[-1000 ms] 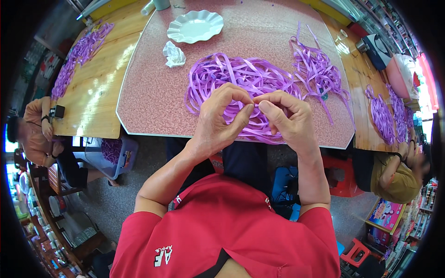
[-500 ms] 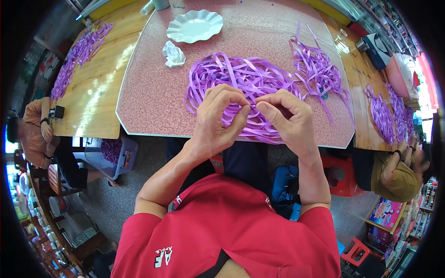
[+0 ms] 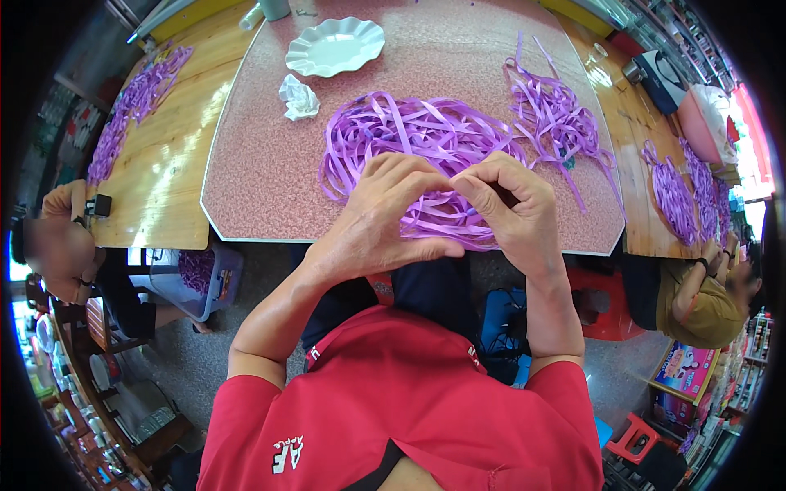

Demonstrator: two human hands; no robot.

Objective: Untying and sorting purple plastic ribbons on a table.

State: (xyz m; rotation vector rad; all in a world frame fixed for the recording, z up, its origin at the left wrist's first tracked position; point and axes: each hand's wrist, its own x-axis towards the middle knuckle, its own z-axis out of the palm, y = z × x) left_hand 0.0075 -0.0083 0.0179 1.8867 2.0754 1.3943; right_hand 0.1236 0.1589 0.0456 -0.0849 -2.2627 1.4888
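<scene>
A large heap of purple ribbons (image 3: 434,123) lies on the pink speckled table (image 3: 262,172) in front of me. Over its near side, my left hand (image 3: 385,209) has its thumb stretched apart from the fingers, and its fingertips reach my right hand's. My right hand (image 3: 512,196) is pinched, thumb against forefinger; whatever is between those tips is too small to make out. Ribbon strands show in the gap between the two hands. A smaller bunch of purple ribbons (image 3: 561,123) lies just to the right of the heap.
A white scalloped plate (image 3: 336,47) and a crumpled white tissue (image 3: 299,98) sit beyond the heap. Wooden tables at both sides bear more ribbons (image 3: 675,200). One person (image 3: 61,254) sits at left, another (image 3: 696,303) at right. A plastic bin (image 3: 221,282) stands at lower left.
My left thumb has swung down and away from its forefinger, opening that hand's pinch. My right hand stays pinched in nearly the same place. The view has shifted slightly.
</scene>
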